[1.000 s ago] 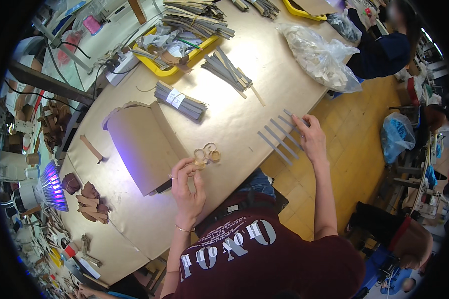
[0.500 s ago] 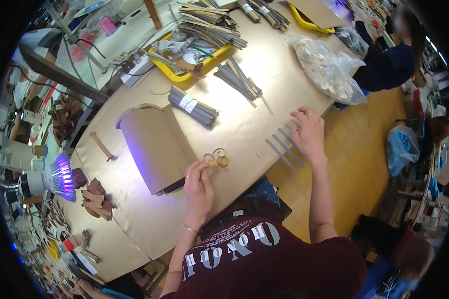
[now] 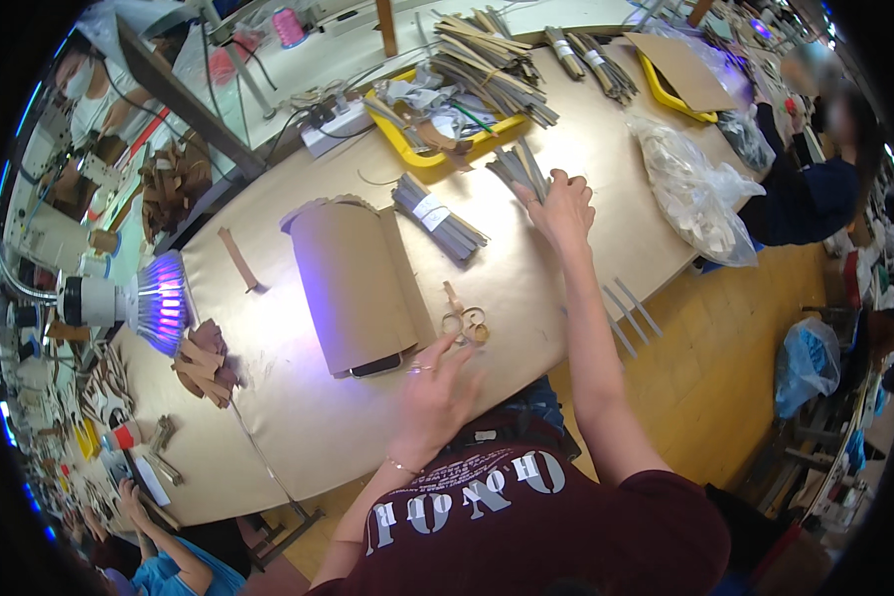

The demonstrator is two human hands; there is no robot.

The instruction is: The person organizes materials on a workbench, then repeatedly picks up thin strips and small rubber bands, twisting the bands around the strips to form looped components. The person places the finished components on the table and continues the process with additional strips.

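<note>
My right hand [image 3: 563, 211] reaches over the table to a loose pile of narrow grey strips [image 3: 515, 169]. Its thumb and fingers close around the near end of the pile. My left hand [image 3: 434, 399], smeared by motion, hovers at the front edge with fingers apart and nothing visible in them. Just beyond its fingertips lie thin tan rings [image 3: 467, 326] with a short tan piece. Beneath my right forearm, several separate grey strips [image 3: 634, 316] lie side by side, jutting over the table edge; the forearm hides part of the row.
A curved brown cardboard cover [image 3: 353, 288] stands left of the rings. Behind are a banded strip bundle [image 3: 437, 217], a yellow tray [image 3: 412, 154] with scraps, and a clear bag [image 3: 700, 189] of pale pieces. A lit lamp [image 3: 159, 303] and brown scraps [image 3: 207, 363] are at left.
My right hand has moved from the separate strips at the edge to the loose pile farther back. My left hand has drawn back from the tan rings and its fingers have spread. The view has shifted.
</note>
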